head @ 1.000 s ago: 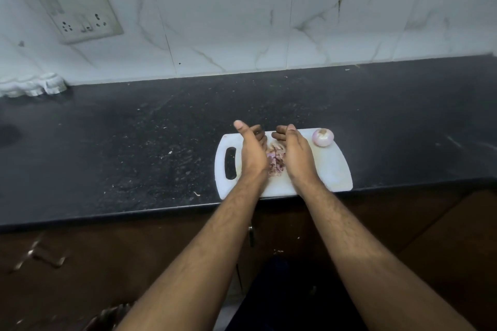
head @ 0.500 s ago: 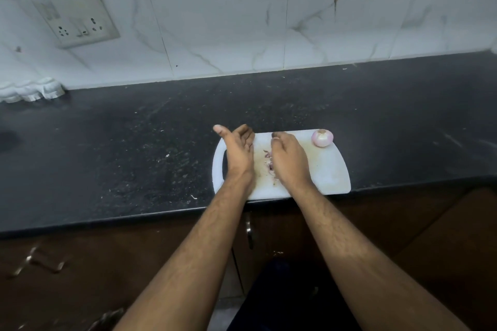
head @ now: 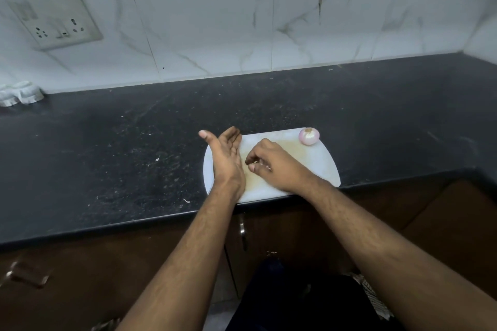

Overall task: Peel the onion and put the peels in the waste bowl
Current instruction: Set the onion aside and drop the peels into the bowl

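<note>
Two hands work over a white cutting board (head: pixel 317 161). The left hand (head: pixel 226 158) stands on edge, fingers straight, thumb raised. The right hand (head: pixel 271 164) curls, fingertips pinching something small; whether it is peel is hard to make out. The peeled onion (head: pixel 309 136) sits at the board's far corner on the dark desk (head: pixel 107 158).

Wall: white marble-look tiles (head: pixel 204 35), socket plate (head: pixel 55 17) at 10 o'clock.
Counter: black speckled stone (head: pixel 107 158).
Cabinets: dark brown (head: pixel 80 263).

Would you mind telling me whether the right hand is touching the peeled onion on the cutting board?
Apart. The head view shows bare white cutting board between the right hand and the peeled onion at the far edge.
</note>
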